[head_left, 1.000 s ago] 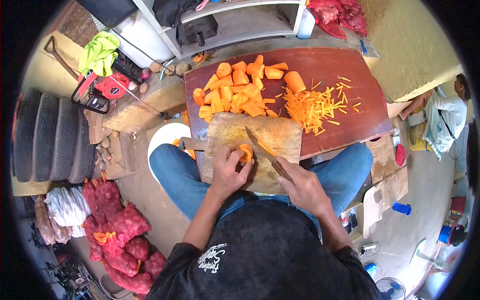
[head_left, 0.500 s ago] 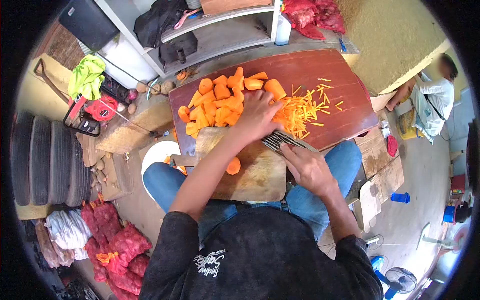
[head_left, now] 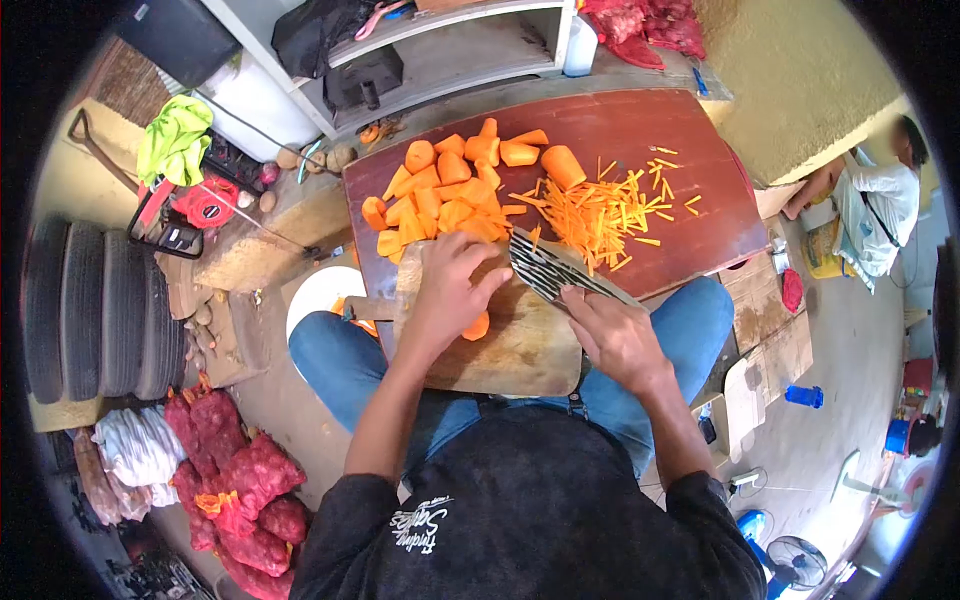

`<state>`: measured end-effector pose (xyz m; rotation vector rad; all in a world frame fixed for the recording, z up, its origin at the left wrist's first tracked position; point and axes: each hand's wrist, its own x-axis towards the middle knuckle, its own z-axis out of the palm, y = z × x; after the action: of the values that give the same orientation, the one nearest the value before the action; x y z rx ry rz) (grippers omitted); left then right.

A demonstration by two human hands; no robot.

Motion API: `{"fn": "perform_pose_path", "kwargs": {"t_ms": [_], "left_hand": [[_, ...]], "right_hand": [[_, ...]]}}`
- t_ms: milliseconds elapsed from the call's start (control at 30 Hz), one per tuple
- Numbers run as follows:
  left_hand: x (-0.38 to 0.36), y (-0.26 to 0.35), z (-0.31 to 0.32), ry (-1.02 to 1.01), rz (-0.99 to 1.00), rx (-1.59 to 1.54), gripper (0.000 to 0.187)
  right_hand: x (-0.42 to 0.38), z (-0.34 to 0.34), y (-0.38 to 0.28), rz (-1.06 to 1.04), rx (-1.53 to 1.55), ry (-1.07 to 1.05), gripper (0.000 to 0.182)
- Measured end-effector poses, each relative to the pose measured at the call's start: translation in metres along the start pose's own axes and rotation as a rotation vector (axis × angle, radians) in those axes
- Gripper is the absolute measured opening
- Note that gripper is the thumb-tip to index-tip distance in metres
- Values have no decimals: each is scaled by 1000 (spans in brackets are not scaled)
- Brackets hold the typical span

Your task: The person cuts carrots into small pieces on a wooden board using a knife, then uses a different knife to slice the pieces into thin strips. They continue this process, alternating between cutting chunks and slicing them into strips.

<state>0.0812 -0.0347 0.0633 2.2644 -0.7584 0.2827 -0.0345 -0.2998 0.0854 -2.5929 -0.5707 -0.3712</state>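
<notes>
My left hand (head_left: 448,292) hovers over the wooden cutting board (head_left: 520,352), fingers loosely curled and apart, with nothing visible in them. Just beside its thumb lies a round carrot piece (head_left: 478,326). My right hand (head_left: 618,338) grips a flat, wide tool with black and pale stripes, which looks like a knife (head_left: 555,272); its handle is hidden by my palm. The striped blade slants over the board's far right part. Beyond it, thin carrot sticks (head_left: 598,222) lie heaped. Peeled carrot chunks (head_left: 440,192) are piled to the left of them.
The board rests at the near edge of a reddish-brown table (head_left: 630,125), above my knees. A white basin (head_left: 312,292) stands at left. Red net sacks (head_left: 235,480) and tyres (head_left: 85,320) line the left side. Another person (head_left: 875,200) is at the right.
My left hand has drawn back from the carrot sticks and moved left over the board. The striped knife has shifted slightly left, its blade now in fuller view.
</notes>
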Motion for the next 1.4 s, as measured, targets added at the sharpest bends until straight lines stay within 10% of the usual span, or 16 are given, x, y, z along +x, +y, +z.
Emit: {"fn": "perform_pose_path", "kwargs": {"t_ms": [333,533,867,1233,1400], "left_hand": [[95,-27,54,50,207,287,38],[90,36,70,-165,215,141,71],[96,-4,54,44,188,265,39],[-72,13,-46,-29,-86,-172,39],[-105,21,-24,55,-64,-36,32]], "right_hand": [[2,-10,-12,-69,-146,48,37],[-11,-12,-7,26,-188,-109,43],[-9,-10,-7,12,-83,-73,45],[-42,-6,-38,527,760,-128,50],[-27,-18,-76,411,719,-272,55]]}}
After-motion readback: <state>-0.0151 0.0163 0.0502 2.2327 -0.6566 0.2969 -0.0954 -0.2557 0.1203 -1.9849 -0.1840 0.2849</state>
